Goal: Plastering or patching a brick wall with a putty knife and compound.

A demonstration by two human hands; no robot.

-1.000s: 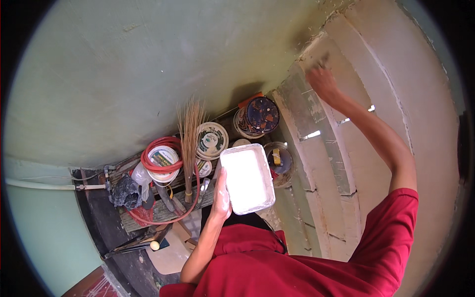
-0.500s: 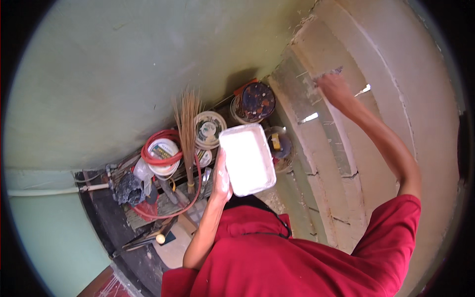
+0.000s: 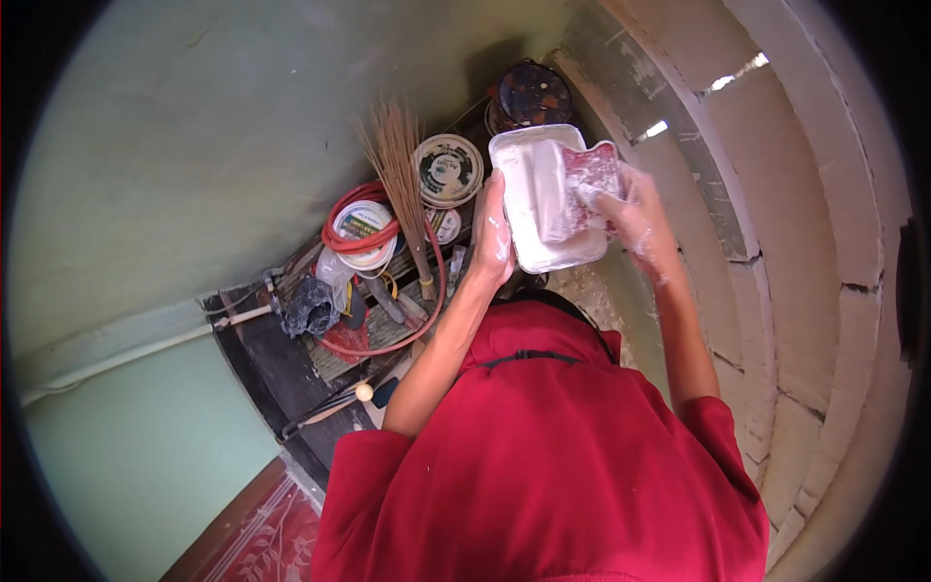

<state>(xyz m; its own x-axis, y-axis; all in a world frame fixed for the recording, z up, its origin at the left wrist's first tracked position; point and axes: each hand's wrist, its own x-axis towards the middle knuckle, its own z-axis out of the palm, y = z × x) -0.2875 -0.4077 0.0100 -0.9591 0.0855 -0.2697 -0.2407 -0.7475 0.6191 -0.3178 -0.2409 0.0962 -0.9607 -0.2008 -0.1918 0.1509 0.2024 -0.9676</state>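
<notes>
My left hand [image 3: 495, 238] grips the left side of a white rectangular tub [image 3: 561, 260], its fingers mostly hidden underneath. White paste [image 3: 524, 189] coats the inside of the tub. In my right hand [image 3: 637, 221] is a flat red spreader [image 3: 596, 175], heavily smeared with white paste. The spreader lies over the tub's right half, its edge down in the paste. Both hands carry white smears on the skin.
On the right rise curved wall panels [image 3: 776, 165] with cracked seams and bright gaps. Leftward are a twig broom [image 3: 396, 160], a lidded bucket [image 3: 449, 170], a red hose [image 3: 341, 218] round a white pail [image 3: 365, 236], and a black plastic bag [image 3: 308, 306]. A dark-lidded bucket [image 3: 533, 94] stands behind the tub.
My right hand has come down from the wall panels on the right to the tub, bringing the spreader into the paste. The view has shifted, and my left hand still holds the tub.
</notes>
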